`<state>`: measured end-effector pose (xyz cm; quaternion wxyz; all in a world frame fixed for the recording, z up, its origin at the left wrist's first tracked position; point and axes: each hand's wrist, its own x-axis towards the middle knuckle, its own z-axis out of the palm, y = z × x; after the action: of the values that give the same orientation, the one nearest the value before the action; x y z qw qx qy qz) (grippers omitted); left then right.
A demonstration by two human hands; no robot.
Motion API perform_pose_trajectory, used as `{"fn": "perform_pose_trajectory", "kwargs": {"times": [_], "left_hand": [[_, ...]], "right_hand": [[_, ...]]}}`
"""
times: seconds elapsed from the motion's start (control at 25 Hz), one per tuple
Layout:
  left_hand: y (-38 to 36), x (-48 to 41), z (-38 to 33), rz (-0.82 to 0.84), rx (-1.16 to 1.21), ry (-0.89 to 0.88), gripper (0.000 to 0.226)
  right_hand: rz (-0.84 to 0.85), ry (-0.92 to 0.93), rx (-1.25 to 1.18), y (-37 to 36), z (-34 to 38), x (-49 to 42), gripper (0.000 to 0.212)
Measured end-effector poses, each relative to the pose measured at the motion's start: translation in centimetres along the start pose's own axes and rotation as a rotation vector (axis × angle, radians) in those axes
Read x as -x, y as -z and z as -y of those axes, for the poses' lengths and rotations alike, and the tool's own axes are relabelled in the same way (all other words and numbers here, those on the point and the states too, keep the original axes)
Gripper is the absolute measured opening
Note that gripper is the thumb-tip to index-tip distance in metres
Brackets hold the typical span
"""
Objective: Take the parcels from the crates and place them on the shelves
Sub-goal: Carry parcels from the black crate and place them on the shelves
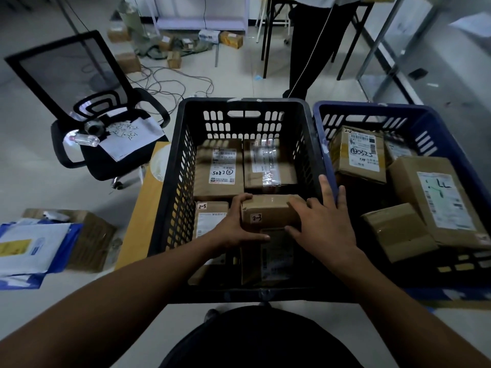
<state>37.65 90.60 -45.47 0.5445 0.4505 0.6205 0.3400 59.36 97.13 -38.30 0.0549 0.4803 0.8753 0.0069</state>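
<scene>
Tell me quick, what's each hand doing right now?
Left hand: grips the left end of the 2-3 parcel.
Right hand: open, straight fingers spread, touching the same parcel's right end.

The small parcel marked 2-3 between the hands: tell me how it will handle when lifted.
Probably stiff: the parcel is a cardboard box with square edges. Likely light, since it is small and the left hand spans one end. Unlikely to roll: its faces are flat, and the right hand touches the other end.
</scene>
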Motion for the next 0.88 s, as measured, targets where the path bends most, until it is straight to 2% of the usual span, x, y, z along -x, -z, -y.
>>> {"fn": "perform_pose_trajectory", "kwargs": {"times": [0.12,0.2,0.28,0.36,0.56,0.76,0.88], "left_hand": [[0.9,0.1,-1.5,-0.018,0.163,-0.035,0.117],[2.4,0.1,-3.4,-0.062,0.325,-0.057,0.128],[3.8,0.3,-5.3,-0.119,0.395,-0.088,0.129],[4.7,0.6,-7.0,-0.165,0.408,-0.096,0.119],[4.8,2.0,-9.2,-0.218,0.410,-0.106,0.084],[5.8,4.3,-9.7,-0.183,0.412,-0.187,0.078],[7.1,5.7,-10.1,-0.143,0.394,-0.247,0.062]], "right_hand": [[-0.067,-0.005,-0.150,0.1,-0.4,-0.1,0.089],[-0.130,-0.021,-0.338,0.5,-0.8,-0.2,0.101],[-0.192,-0.040,-0.531,1.1,-0.9,-0.1,0.105],[-0.204,-0.048,-0.664,1.7,-0.8,-0.2,0.103],[-0.057,-0.008,-1.199,4.5,-0.5,-1.1,0.090],[-0.089,-0.002,-1.316,6.8,0.8,-1.3,0.084],[-0.087,-0.036,-1.445,8.0,2.3,0.2,0.083]]}}
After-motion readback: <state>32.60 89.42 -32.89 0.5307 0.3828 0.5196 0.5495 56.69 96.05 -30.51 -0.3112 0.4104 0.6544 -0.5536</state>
